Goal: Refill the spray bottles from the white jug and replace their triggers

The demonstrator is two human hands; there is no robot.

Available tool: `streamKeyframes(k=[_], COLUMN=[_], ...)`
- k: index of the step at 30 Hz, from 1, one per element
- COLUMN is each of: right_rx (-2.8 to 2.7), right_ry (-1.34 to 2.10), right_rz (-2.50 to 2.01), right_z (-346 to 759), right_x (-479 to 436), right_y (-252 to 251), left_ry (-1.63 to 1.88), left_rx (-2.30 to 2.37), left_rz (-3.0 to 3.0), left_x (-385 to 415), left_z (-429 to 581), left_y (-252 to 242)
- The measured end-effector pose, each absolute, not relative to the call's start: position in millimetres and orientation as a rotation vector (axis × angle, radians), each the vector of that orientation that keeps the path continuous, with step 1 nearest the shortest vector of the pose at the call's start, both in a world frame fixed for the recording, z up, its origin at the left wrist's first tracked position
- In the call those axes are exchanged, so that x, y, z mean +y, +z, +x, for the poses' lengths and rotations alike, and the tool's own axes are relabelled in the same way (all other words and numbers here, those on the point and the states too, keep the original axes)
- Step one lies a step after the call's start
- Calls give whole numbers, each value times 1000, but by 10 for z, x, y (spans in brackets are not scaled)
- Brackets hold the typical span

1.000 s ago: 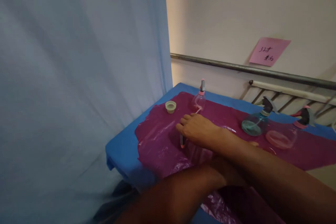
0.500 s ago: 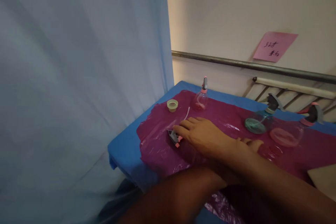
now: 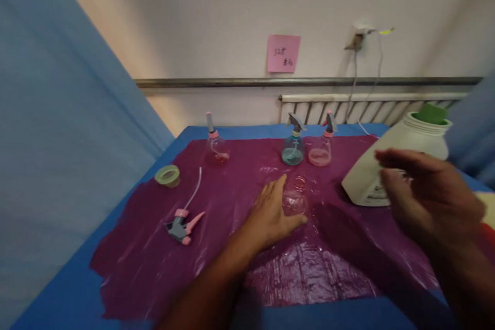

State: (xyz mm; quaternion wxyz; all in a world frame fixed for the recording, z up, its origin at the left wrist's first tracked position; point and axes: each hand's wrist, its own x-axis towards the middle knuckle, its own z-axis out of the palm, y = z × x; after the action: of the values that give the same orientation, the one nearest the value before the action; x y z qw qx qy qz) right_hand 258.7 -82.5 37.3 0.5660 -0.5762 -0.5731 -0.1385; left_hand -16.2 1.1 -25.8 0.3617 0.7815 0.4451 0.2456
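Observation:
Against the left side of a clear, uncapped bottle rests my left hand, thumb and fingers spread around it. My right hand is raised in front of a large white jug, its fingers slightly curved and apart, with nothing visible in them. The jug leans, and a green object sits in its mouth. A grey and pink spray head with a thin tube lies on the purple plastic sheet at the left.
A pink-necked spray bottle stands at the back left. Further right are a teal spray bottle and another pink one. A pale green cup is at the left. A blue curtain hangs at left.
The view has swung right, bringing the jug into sight. My right hand has left the spray head and moved far right; my arms are no longer crossed. My left hand shows clearly beside the clear bottle.

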Motion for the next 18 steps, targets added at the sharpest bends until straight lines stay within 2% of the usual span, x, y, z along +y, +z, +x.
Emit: streamKeyframes(k=[3, 7, 13, 18], right_rx=[-876, -703, -673, -741], right_ry=[-407, -289, 79, 286], right_rz=[-1244, -1219, -1354, -1531], right_z=[3086, 3715, 3957, 3929], right_x=[-773, -613, -486, -485], right_y=[306, 48, -359, -366], left_ry=[606, 619, 652, 711], left_rx=[1209, 1246, 1255, 1280], left_rz=[2041, 2073, 1977, 1878], left_x=[34, 81, 76, 41], left_z=[-179, -156, -128, -87], left_y=[-182, -132, -116, -54])
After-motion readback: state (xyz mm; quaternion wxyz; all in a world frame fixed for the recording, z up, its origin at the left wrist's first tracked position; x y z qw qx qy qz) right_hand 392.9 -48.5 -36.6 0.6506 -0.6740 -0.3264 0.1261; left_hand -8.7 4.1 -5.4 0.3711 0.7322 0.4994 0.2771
